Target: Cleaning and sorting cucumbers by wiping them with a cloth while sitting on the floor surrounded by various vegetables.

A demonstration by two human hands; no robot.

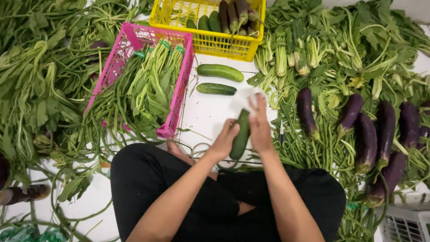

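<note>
I sit cross-legged on a white floor. My left hand (225, 140) grips the lower side of a dark green cucumber (240, 136) held upright in front of my knees. My right hand (259, 123) rests on the cucumber's upper right side, with something white blurred at its fingertips. Two more cucumbers lie on the floor just beyond: a larger cucumber (220, 71) and a smaller cucumber (216, 88).
A pink basket (129, 37) holds long beans and leafy bundles. A yellow basket (215, 45) at the back holds cucumbers and eggplants. Several purple eggplants (366, 139) lie on greens at right. Small scissors (281, 140) lie beside my right hand. Leafy greens (31, 89) cover the left.
</note>
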